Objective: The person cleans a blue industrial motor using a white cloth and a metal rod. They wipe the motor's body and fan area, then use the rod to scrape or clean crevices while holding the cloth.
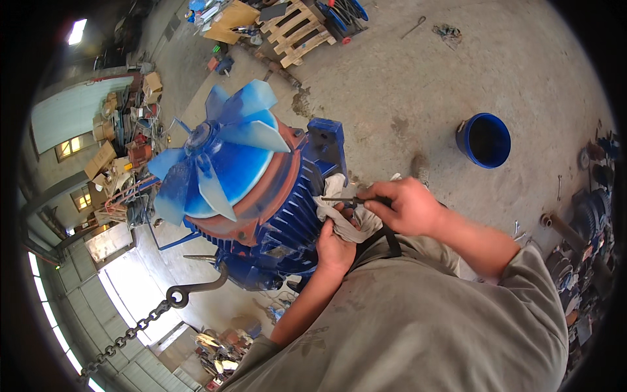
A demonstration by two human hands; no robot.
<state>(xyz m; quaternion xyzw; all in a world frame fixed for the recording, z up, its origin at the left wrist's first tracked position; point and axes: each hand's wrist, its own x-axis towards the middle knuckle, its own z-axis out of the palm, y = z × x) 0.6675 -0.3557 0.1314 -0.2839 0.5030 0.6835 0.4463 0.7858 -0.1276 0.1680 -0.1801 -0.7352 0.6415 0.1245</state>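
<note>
Far to the left of the fingers, a jumble of cardboard boxes stands near a wall. Also far left, but lower, a rusty chain runs to a large metal hook, which hangs beside the motor, below and left of the fingers. Above and left of the fingers spreads a blue-and-white fan, fixed to one end of a big blue motor with a ribbed body; the motor's right side is just beside the fingers. The left hand is curled around a crumpled pale cloth, some of its fingers hidden in the folds. The right hand is closed around a thin dark tool, its shaft pointing left, in front of the cloth. Beyond the right fingers, a blue bucket stands on the concrete floor. Farthest right lie dark metal parts.
</note>
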